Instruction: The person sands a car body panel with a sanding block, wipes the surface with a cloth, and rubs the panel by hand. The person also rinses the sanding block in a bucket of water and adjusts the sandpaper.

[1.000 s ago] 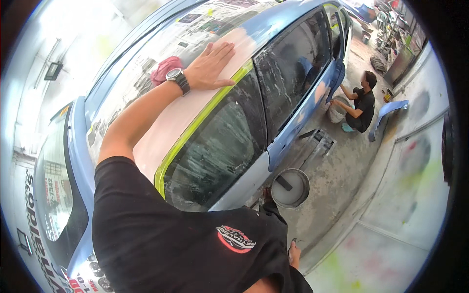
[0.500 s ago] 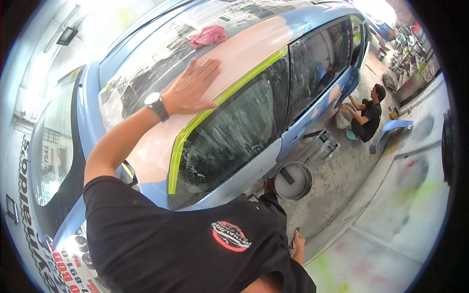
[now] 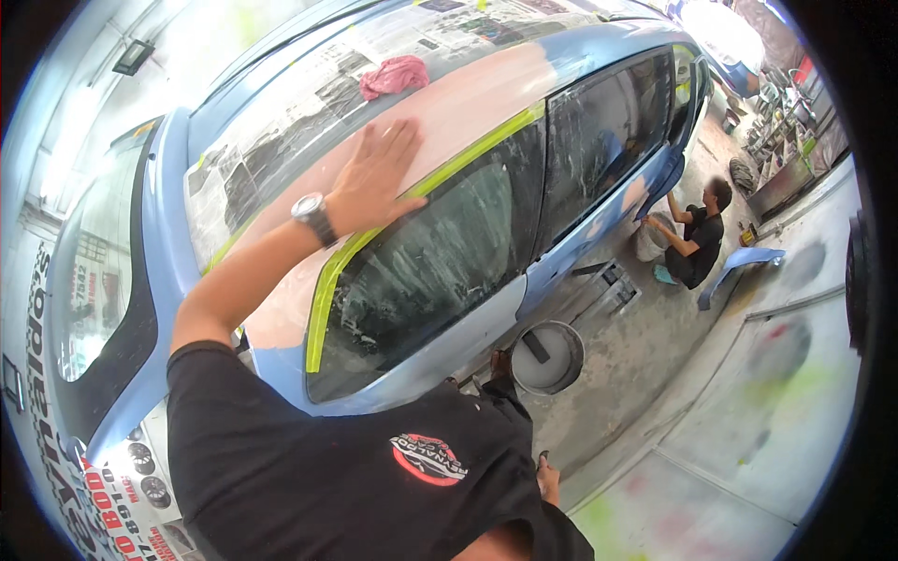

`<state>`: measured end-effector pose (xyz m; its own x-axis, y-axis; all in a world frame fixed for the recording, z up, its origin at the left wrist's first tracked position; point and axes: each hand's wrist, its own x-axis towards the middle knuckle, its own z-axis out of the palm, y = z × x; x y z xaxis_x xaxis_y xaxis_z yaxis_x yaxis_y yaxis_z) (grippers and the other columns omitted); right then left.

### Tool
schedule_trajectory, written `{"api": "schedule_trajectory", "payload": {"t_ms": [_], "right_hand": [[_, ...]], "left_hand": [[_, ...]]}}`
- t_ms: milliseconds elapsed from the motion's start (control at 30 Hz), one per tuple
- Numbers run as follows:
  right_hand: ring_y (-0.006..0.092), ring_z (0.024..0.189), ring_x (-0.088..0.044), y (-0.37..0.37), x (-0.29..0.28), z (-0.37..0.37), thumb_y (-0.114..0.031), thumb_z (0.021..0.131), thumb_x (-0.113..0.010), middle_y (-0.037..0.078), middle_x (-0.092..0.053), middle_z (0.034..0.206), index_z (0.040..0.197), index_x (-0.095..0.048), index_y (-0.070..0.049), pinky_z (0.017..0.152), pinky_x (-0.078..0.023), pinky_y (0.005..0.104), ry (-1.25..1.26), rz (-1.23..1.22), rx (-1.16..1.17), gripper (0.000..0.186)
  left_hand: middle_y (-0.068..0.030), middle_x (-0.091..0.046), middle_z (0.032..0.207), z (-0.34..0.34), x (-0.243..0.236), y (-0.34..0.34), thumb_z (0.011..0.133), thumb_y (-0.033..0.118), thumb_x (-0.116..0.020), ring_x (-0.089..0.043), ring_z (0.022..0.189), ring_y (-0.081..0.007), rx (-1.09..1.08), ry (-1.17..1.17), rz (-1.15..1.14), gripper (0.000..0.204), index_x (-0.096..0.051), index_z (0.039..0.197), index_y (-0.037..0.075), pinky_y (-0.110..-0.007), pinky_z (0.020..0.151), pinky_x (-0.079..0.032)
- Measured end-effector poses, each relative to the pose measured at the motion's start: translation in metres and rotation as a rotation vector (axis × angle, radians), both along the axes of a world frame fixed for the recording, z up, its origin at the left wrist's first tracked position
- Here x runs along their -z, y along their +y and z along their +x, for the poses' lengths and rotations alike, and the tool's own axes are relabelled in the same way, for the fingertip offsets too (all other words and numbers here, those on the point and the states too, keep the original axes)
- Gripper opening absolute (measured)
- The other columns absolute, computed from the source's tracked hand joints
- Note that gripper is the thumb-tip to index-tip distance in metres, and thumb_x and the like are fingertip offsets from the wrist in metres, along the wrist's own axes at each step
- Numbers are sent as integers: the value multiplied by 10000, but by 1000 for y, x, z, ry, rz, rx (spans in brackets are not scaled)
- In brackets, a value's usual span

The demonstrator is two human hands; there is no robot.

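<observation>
My left hand [image 3: 376, 178] lies palm down on the pinkish primed strip [image 3: 482, 98] along the roof edge of a blue car. Its fingers are stretched out, slightly smeared by motion. The thumb reaches across the yellow-green masking tape [image 3: 449, 179] that borders the dusty side window [image 3: 435, 252]. A wristwatch [image 3: 308, 208] sits on that wrist. Low down, beyond my black shirt, my right hand [image 3: 548, 481] is closed around a small dark object [image 3: 543, 459] whose kind I cannot make out. A crumpled pink cloth [image 3: 395, 77] rests on the roof, above my left fingers.
Newspaper [image 3: 323, 103] covers the roof. On the floor beside the car stand a bucket [image 3: 550, 357] of greyish liquid with a dark block in it and a metal frame [image 3: 608, 290]. A co-worker [image 3: 703, 234] squats by the car's side, near a loose blue panel [image 3: 739, 266].
My left hand has slid a little toward the window, its thumb now past the tape. The view has shifted slightly. My right hand still grips the dark object.
</observation>
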<state>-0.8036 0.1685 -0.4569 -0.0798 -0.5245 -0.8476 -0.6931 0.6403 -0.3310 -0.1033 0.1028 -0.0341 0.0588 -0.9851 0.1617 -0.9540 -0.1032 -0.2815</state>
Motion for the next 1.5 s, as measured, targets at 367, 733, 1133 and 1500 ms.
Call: {"api": "schedule_trajectory", "payload": {"t_ms": [367, 733, 1133, 1500], "right_hand": [[272, 959, -715, -15, 21, -51, -509, 1019, -664, 194, -781, 1032, 1198, -752, 82, 879, -545, 426, -24, -191, 182, 624], [236, 890, -684, 1, -3, -53, -503, 1015, -669, 162, -773, 992, 1135, -768, 83, 847, -540, 428, -33, -43, 106, 606], [249, 1029, -726, -83, 6, -24, -507, 989, -695, 189, -788, 1102, 1251, -754, 64, 937, -552, 412, 47, -222, -129, 631], [226, 945, -722, -44, 17, -27, -537, 973, -715, 140, -784, 976, 1204, -781, 40, 886, -559, 394, 29, -130, -225, 625]], "left_hand": [[-252, -252, 1745, 0, 23, -311, 1020, 690, -495, -199, 1637, -392, -53, -176, -185, 1026, -255, 1655, -80, -605, 1322, -128], [-251, -262, 1738, -3, 29, -255, 993, 621, -593, -207, 1638, -375, -74, -27, -258, 1001, -276, 1650, -65, -601, 1324, -116], [-223, -216, 1767, -9, 32, -37, 990, 562, -628, -167, 1656, -355, -129, 6, -247, 981, -266, 1666, -48, -585, 1330, -84], [-177, -201, 1785, -35, 35, 127, 945, 526, -682, -145, 1667, -323, -235, 51, -215, 995, -280, 1674, -19, -572, 1333, -42]]}}
